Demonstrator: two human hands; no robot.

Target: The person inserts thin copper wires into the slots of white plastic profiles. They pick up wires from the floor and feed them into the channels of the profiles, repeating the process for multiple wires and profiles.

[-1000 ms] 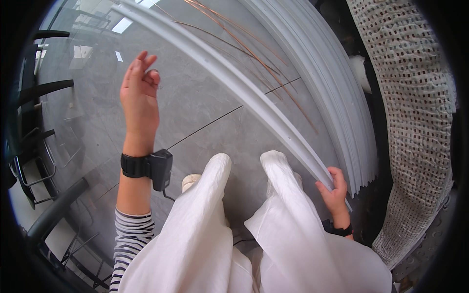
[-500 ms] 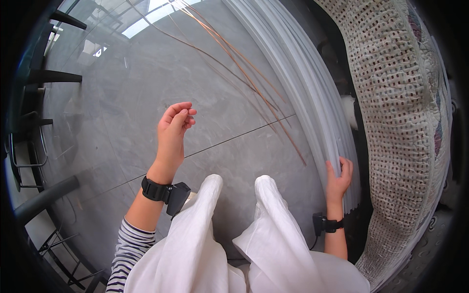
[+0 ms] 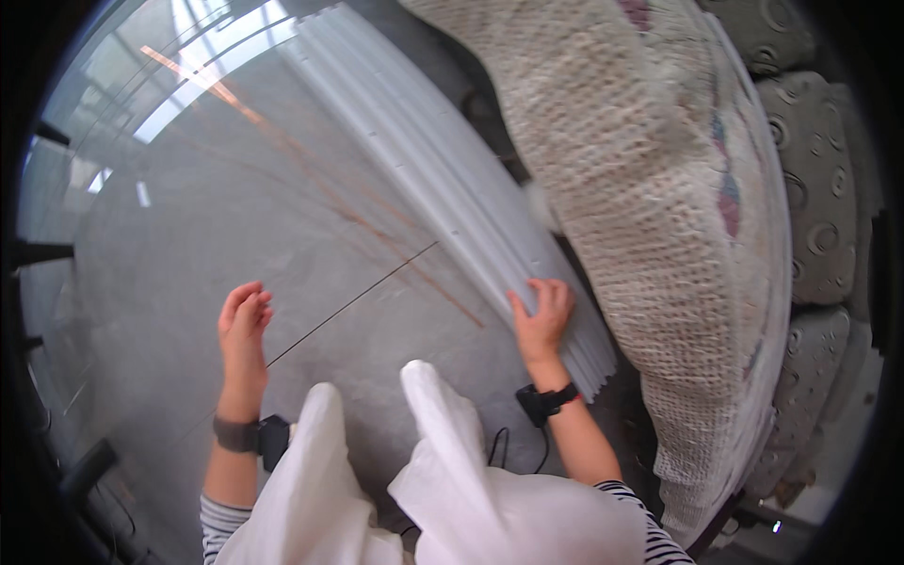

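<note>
Long pale grey-white ridged strips point(image 3: 443, 202), plastic-looking, lie side by side on the floor from the far left toward my right knee. My right hand point(image 3: 543, 320) is on them near their closer end, thumb on one side of a ridge and bent fingers over the other; the fingertips are partly hidden. Over the bare floor at the left, my left hand point(image 3: 245, 315) hangs in the air with its fingers curled and nothing visible in them. Thin copper-coloured rods point(image 3: 363, 221) lie on the floor left of the strips, blurred.
A quilted beige cover point(image 3: 603, 188) drapes beside the strips on the right. Beyond it are grey moulded panels point(image 3: 805, 188). Dark furniture legs point(image 3: 47, 252) stand at the left edge. The grey floor point(image 3: 188, 226) is glossy. A thin black cable point(image 3: 497, 438) runs near my right wrist.
My view has swung to the right, so strips, rods and cover sit further left in the picture. My right hand remains on the strips; my left hand stays raised with fingers curled.
</note>
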